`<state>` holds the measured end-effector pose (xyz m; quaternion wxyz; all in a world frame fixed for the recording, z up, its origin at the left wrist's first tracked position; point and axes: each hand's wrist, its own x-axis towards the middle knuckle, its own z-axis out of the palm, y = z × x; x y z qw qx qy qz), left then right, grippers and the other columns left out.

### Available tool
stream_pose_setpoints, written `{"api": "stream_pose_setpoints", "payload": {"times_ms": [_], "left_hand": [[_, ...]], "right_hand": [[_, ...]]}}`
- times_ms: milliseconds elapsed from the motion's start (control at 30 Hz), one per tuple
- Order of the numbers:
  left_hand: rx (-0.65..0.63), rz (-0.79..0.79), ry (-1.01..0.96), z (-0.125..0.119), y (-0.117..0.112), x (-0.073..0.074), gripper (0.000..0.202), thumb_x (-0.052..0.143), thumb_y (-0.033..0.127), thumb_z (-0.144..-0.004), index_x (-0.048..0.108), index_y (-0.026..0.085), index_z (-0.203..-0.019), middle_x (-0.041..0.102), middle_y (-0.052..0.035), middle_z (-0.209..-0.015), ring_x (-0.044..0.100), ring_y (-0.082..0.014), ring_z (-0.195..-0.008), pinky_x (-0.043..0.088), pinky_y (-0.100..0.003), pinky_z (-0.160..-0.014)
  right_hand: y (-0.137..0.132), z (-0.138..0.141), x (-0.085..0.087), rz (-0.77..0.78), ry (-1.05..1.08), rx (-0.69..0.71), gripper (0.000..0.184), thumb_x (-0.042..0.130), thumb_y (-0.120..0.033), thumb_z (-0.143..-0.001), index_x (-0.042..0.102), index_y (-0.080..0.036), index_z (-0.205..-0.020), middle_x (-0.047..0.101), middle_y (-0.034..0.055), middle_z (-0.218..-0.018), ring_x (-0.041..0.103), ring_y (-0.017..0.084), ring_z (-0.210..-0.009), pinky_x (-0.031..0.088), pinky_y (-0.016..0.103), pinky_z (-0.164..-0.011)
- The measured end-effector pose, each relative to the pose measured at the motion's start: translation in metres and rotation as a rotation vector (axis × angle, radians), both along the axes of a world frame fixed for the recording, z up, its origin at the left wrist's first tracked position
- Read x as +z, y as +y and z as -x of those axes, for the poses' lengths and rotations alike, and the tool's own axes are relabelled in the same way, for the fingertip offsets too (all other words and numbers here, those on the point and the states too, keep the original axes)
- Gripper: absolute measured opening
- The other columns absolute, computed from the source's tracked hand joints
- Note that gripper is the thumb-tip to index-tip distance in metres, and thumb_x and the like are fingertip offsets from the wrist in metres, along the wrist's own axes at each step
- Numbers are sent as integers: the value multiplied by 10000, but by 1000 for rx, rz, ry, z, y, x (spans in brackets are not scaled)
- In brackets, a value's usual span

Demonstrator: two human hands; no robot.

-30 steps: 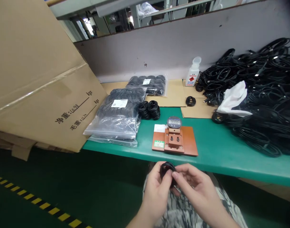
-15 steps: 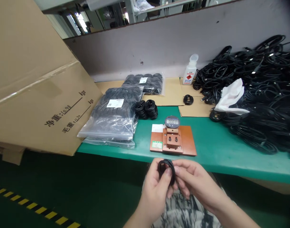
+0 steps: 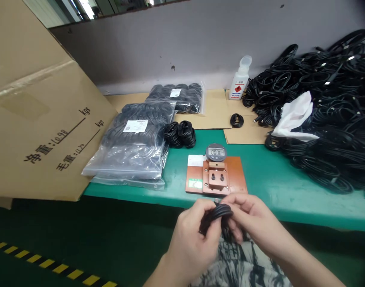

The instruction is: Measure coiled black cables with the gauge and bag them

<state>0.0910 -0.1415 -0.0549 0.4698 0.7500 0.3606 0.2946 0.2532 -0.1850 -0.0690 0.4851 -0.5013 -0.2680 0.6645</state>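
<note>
A coiled black cable (image 3: 216,214) is held in front of the green table's edge. My left hand (image 3: 194,235) wraps round the coil, with the thumb on its near side. My right hand (image 3: 246,215) pinches the cable at the coil's right side, near a small metal connector (image 3: 217,200) that peeks out at the top. Just beyond the hands stands a brown gauge fixture (image 3: 216,179) on the table. Its round digital dial (image 3: 216,152) reads 0.000.
Bags of coiled cables (image 3: 131,139) lie at the left beside an open carton (image 3: 56,119). Two cable coils (image 3: 180,134) stand by them. A single coil (image 3: 236,120), a white bottle (image 3: 239,79), a white cloth (image 3: 296,117) and a large cable heap (image 3: 326,103) are at the right.
The coil has turned from facing me to a flatter tilt, and a metal connector now shows at its top. Both hands sit slightly further right. The dial went from 0.001 to 0.000.
</note>
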Motion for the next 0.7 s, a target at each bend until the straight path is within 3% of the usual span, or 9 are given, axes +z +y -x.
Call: {"api": "stream_pose_setpoints", "payload": {"times_ms": [100,233,467,700], "left_hand": [[12,25,-15,-8,4,-2,112,539,105,-861,546,216,-875,608,42,-703,564,-81,-567,410,-164,-537],[65,74,24,-17,5,-7,108,529,116,-873,545,219,-847,585,42,-695,558,-88,-579,408,-173,-541],[121,-24,40,-25,5,-15,134,562,92,-831,547,224,-850,583,47,-675,554,-89,-565,410,-173,-537],[160,-63,44,-28,8,-20,185,596,74,-804,550,237,-878,611,58,-712,559,-77,-564,424,-153,-543]], "right_hand": [[-2,-2,1,-54,-78,-71,354,673,-504,-862,643,-157,-924,543,-48,-484,484,83,-392,399,178,-423],[-8,-8,-4,-161,-172,-154,281,617,-434,-911,645,-161,-968,537,-34,-518,489,113,-439,424,219,-451],[-8,-27,-13,-346,-397,66,197,485,-347,-992,596,-195,-1050,483,-33,-577,431,126,-495,380,242,-481],[-8,-24,-17,-367,-415,68,195,461,-266,-1000,566,-215,-1156,594,16,-718,485,131,-550,428,238,-505]]}}
